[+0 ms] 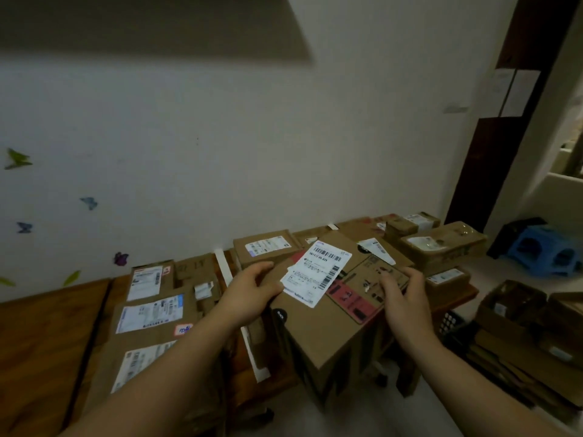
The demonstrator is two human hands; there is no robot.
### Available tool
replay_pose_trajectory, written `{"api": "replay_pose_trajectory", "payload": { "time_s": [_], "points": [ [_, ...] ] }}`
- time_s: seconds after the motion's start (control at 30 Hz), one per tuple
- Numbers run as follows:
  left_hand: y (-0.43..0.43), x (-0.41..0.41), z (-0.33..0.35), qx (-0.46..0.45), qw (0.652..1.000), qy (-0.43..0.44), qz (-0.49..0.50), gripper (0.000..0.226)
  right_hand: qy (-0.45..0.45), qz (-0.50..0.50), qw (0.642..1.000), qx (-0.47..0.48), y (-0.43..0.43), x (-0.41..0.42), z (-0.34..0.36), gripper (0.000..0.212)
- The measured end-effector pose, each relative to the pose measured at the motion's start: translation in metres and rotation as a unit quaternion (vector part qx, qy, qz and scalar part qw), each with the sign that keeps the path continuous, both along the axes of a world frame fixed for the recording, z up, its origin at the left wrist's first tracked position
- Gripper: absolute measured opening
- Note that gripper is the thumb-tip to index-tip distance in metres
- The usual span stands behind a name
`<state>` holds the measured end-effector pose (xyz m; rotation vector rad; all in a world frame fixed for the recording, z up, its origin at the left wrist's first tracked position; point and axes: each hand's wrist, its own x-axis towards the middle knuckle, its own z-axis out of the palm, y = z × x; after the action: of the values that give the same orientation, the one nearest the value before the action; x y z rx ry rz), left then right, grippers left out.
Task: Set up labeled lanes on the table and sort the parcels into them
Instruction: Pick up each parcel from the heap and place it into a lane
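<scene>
Looking down on a long wooden table (47,335): bare at the left end, crowded from the middle rightwards. Holding up a big cardboard box (331,335) in front of the crowded stretch, tilted, one corner pointing down. Gripped from both sides: left hand (252,291) curling its fingers round the top left edge, right hand (400,298) bending its fingers onto the top right edge. Flat parcels (151,310) in a row just beyond the left forearm, smaller boxes (441,244) packed close behind the right hand. Open wood only out at the far left. White shipping label (318,272) on the box top, between the two hands. White tape strip (225,269) just beside the left fingers.
</scene>
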<state>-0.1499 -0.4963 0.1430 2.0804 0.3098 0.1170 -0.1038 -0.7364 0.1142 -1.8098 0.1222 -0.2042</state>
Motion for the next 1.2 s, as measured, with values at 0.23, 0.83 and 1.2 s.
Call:
{"api": "replay_pose_trajectory", "payload": {
  "time_s": [0.23,0.83,1.2],
  "points": [
    [0.035,0.036,0.021,0.033,0.994,-0.087,0.063,0.061,-0.002,0.015,1.0,0.01,0.045,0.03,0.012,0.029],
    [0.06,0.089,-0.02,-0.011,0.994,0.005,0.11,0.074,0.053,0.156,0.977,-0.136,0.076,0.11,-0.016,0.043],
    [0.049,0.119,-0.011,0.268,0.957,0.103,0.043,0.071,-0.06,0.387,0.82,-0.416,0.079,0.178,0.014,0.062]
  ]
}}
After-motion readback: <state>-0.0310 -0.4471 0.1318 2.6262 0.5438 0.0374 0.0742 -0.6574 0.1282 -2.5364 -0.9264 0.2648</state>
